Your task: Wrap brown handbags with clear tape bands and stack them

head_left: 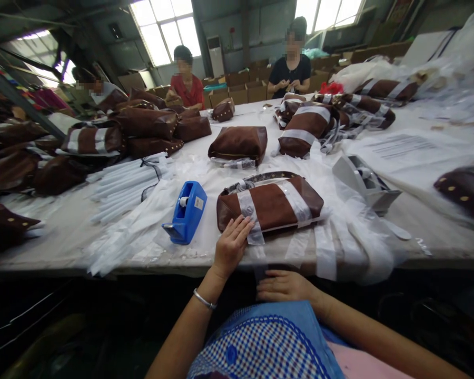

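A brown handbag lies on the table in front of me, two pale strips wrapped across its body and its studded strap behind. My left hand rests flat on its lower left corner, fingers stretched over the left strip. Below that corner, a translucent plastic strip hangs past the table edge. My right hand is at the lower end of this strip, under the edge, fingers closed about it; the fingertips are partly hidden. Left of the bag stands a blue tape dispenser.
A grey tape dispenser stands at right. White plastic strips hang over the front edge. Another brown bag lies behind, with piled bags at left and wrapped bags at right. Several people work across the table.
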